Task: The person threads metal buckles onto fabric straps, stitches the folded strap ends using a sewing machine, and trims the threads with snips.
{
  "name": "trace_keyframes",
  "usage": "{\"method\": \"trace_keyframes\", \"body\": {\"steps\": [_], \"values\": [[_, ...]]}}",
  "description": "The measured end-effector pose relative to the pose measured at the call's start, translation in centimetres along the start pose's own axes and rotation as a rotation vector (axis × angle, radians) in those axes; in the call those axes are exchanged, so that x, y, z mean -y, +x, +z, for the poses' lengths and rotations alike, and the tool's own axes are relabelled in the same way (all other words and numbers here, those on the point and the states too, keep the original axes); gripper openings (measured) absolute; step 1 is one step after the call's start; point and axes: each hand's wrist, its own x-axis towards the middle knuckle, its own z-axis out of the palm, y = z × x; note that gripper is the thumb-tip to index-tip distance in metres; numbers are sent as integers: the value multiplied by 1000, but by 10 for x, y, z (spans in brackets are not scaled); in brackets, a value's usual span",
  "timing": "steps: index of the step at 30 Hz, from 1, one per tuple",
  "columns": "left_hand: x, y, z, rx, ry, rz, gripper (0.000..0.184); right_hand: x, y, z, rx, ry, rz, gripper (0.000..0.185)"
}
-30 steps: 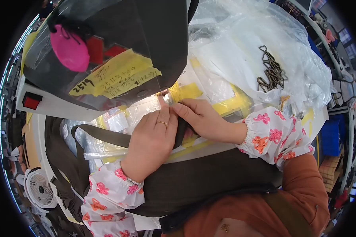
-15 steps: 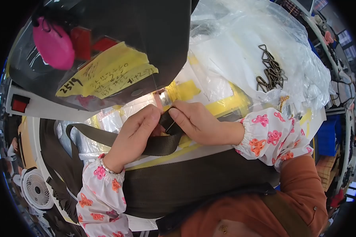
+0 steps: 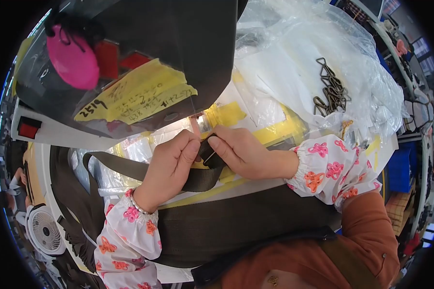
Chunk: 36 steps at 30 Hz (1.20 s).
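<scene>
"What takes up the most room?"

"The dark machine housing [image 3: 197,53], looming over the upper left. Beside it on the right, crumpled clear plastic [image 3: 275,58] is heaped. Below both hands, a broad piece of dark fabric [image 3: 255,221] spreads in front of the person's body."

"And the strap?"

"The dark strap [image 3: 202,180] comes in from the left in a loose loop, passes behind the left hand [image 3: 166,164], then curves below the gap between the hands and folds up to the right hand [image 3: 253,154], all just below the housing."

"How are the fingers?"

"On the right, thumb and forefinger pinch the folded strap. On the left, the fingers curl in with the thumb laid against them; I cannot tell what, if anything, is between them. The two sets of fingertips are near each other."

"Anything smaller?"

"A yellow label [image 3: 140,91] with handwriting on the housing, a pink oval piece [image 3: 72,58] hanging above it, a cluster of bronze-coloured metal loops [image 3: 332,91] lying on the plastic, and, smallest, a red switch [image 3: 29,127] at the far left."
</scene>
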Motion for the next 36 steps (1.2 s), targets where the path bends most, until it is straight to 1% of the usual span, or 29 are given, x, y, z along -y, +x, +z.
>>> {"method": "trace_keyframes", "body": {"steps": [3,5,6,8,9,10,12,14,15,18,21,22,24,25,28,29,31,32,34,36], "values": [[1,1,-1,-23,398,187,11,-1,-1,0,19,-39,-13,18],[1,3,-1,-62,468,203,12,-5,0,-4,69,-62,-10,21],[-3,4,-2,-79,505,211,12,-1,3,-6,77,60,168,23],[-21,2,-1,-183,567,557,14,10,10,-8,93,316,530,26],[-28,2,2,-229,596,729,14,10,16,-14,106,424,634,29],[-24,-6,10,-163,542,926,17,3,21,-14,61,700,772,28],[-22,-14,20,47,531,829,15,6,27,-30,138,849,907,28],[-5,-10,9,55,641,409,24,9,26,-31,191,846,932,29],[-1,-6,4,-17,820,283,27,9,26,-31,215,846,942,30],[8,5,-1,-215,824,398,30,1,29,-33,264,879,980,32],[10,4,-4,-218,848,512,30,-1,28,-33,331,870,983,32],[8,6,-5,-230,868,564,27,-2,27,-32,352,877,982,32],[5,10,-6,-256,906,673,21,2,28,-28,239,853,968,33],[7,11,-5,-268,938,664,21,4,28,-27,182,841,960,34],[15,17,-7,-272,1061,707,24,8,23,-30,-3,547,588,31],[15,17,-7,-251,1116,697,24,-7,16,-23,-59,181,371,38],[14,17,-6,-203,1222,675,26,-14,18,-19,-30,-84,215,42],[14,17,-3,-182,1203,629,26,-18,18,-20,-18,-217,138,45],[13,18,1,-148,1166,541,27,-25,23,-28,16,-165,151,43],[17,18,1,-124,1061,486,29,-29,27,-38,77,-158,141,39]]}}
